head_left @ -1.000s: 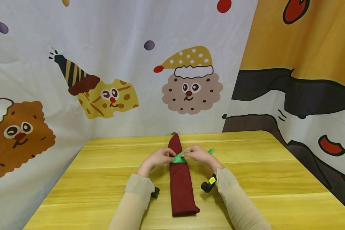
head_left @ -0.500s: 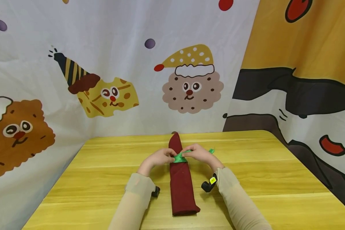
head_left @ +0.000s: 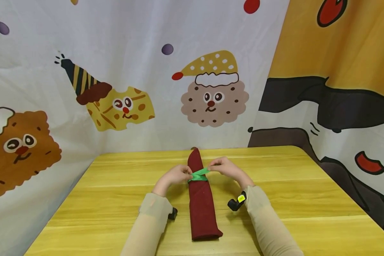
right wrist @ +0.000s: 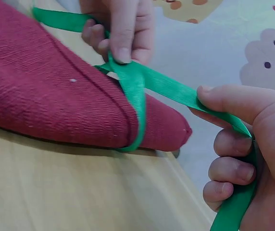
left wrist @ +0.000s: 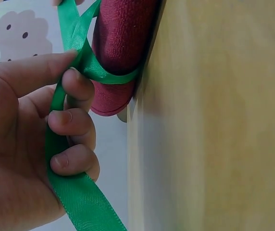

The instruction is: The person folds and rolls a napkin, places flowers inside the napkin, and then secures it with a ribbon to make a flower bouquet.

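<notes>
A dark red rolled cloth (head_left: 202, 209) lies lengthwise on the table, with a green ribbon (head_left: 198, 176) looped around it toward its far end. My left hand (head_left: 176, 175) pinches one length of the ribbon between thumb and forefinger, just left of the crossing. In the left wrist view the other fingers (left wrist: 72, 122) curl over that length, and its tail hangs below. My right hand (head_left: 227, 168) pinches the other length right of the roll and holds it taut from the crossing. The right wrist view shows this tail running down through the curled fingers (right wrist: 231, 173).
The wood-grain table (head_left: 115, 213) reaches back to a white curtain (head_left: 131, 42) printed with cartoon food. Black wrist cameras sit at both cuffs, the right camera (head_left: 236, 202) with a yellow label.
My right hand has moved outward to the right and slightly back from the crossing, drawing out its ribbon length. My left hand has shifted only slightly; the rolled cloth has stayed put.
</notes>
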